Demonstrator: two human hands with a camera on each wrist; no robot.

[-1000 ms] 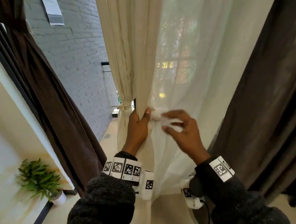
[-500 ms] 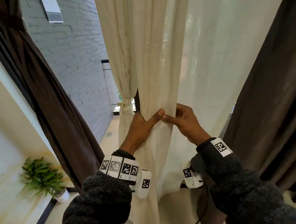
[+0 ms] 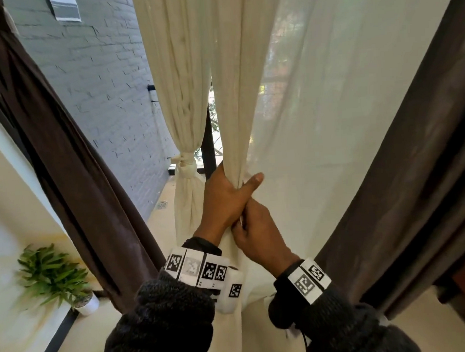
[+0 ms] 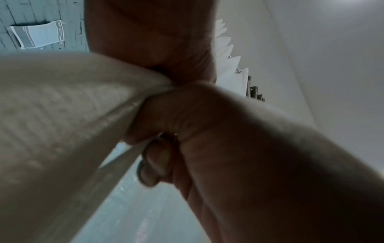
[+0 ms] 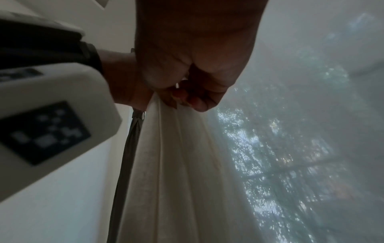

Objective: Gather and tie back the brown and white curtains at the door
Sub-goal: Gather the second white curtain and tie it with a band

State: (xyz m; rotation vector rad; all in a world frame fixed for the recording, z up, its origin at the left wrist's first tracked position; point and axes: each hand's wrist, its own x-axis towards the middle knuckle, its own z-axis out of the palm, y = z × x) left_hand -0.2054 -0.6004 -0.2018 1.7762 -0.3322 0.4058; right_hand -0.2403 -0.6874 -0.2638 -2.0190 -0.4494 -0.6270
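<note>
A sheer white curtain (image 3: 317, 116) hangs in front of me, its left part bunched into folds. My left hand (image 3: 227, 198) grips that bunch from the left, thumb stretched across the cloth. Just below it my right hand (image 3: 259, 239) clutches the same gathered cloth (image 5: 176, 148), fingers curled in. The left wrist view shows the folded white curtain (image 4: 72, 115) pinched under my thumb. A second white curtain (image 3: 184, 110) hangs left of centre, tied with a knot (image 3: 185, 162). Brown curtains hang at the left (image 3: 69, 158) and the right (image 3: 416, 178).
A grey brick wall (image 3: 106, 88) shows through the gap at the left. A small potted plant (image 3: 55, 279) stands on the floor at the lower left by a dark door frame (image 3: 53, 339). A dark post (image 3: 209, 144) stands between the two white curtains.
My right hand pulled loose white cloth leftward to the left hand, then dropped below it and closed on the bunch. The left hand kept its grip and the gathered folds grew thicker.
</note>
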